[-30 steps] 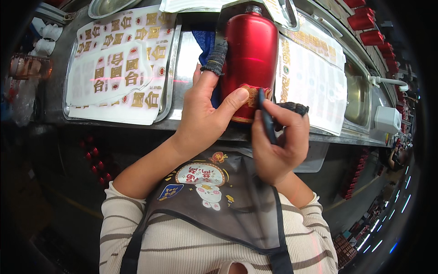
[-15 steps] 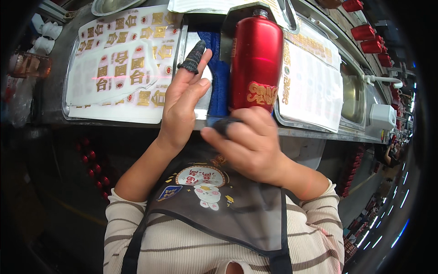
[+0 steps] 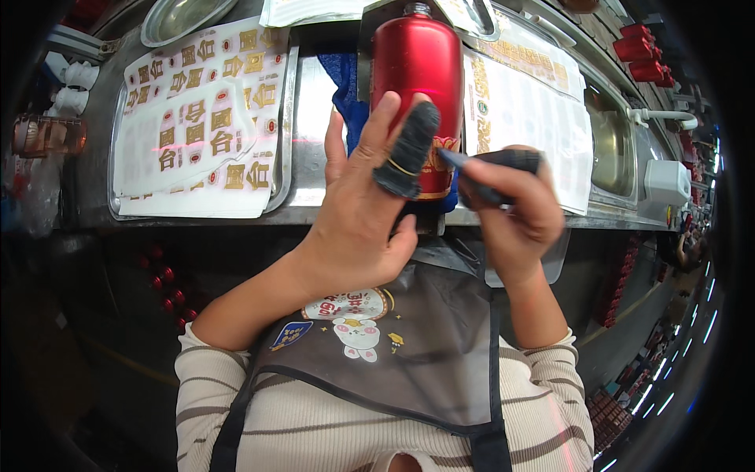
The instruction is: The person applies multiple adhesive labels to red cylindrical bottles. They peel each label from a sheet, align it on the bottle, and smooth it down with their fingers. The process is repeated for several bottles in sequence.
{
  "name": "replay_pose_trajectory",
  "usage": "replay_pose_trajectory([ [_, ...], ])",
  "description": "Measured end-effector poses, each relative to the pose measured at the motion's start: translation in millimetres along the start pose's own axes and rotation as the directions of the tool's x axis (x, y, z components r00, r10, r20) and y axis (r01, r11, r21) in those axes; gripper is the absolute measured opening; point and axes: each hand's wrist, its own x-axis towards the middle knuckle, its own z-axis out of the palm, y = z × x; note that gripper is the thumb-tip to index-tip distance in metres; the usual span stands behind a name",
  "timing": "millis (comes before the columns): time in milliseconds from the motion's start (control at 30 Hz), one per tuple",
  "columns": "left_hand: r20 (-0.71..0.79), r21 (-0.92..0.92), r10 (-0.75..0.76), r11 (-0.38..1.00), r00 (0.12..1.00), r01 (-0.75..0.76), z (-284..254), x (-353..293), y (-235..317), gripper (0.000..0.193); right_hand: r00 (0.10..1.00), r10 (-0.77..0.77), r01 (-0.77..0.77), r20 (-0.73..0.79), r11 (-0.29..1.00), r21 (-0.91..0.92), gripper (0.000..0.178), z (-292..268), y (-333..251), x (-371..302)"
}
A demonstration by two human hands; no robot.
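From where I stand, the red bottle (image 3: 417, 63) sits at the near edge of the metal counter (image 3: 311, 185), its neck pointing away from the person and its base turned toward the apron (image 3: 409, 346). The left hand (image 3: 354, 208) is open, fingers spread and pointing up along the bottle, with a black finger sleeve (image 3: 409, 149) covering part of the red surface — whether that finger presses on it, I can't tell. The right hand (image 3: 519, 208) is closed around a slim dark tool (image 3: 454, 160), slightly blurred, its tip right by the gold emblem (image 3: 445, 145) low on the bottle. I can't make out whether the tip touches.

A blue cloth (image 3: 343, 85) lies just left of the bottle. Farther left, a metal tray (image 3: 286, 130) carries sheets of gold decals (image 3: 200, 141); more white sheets (image 3: 535, 134) lie to the right, next to a sink (image 3: 613, 149) with a pale faucet (image 3: 664, 116).
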Motion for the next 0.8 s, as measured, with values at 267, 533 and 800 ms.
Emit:
replay_pose_trajectory([
  [267, -0.183, 0.04, -0.014, 0.999, 0.983, 0.022, 26, 8, -17, 0.078, 0.986, 0.164, -0.168, 0.036, 0.968, 0.184, 0.027, -11, 4, -10],
  [533, 0.035, -0.445, -0.203, 0.874, 0.978, 0.197, 2, -5, -25, 0.102, 0.697, 0.689, -0.675, 0.197, 0.538, 0.504, 0.023, -8, 21, 9],
  [800, -0.011, -0.76, -0.475, 0.576, 0.88, 0.302, 17, 13, -21, 0.07, 0.781, 0.615, -0.624, 0.112, 0.758, 0.189, 0.058, 25, -3, 17],
])
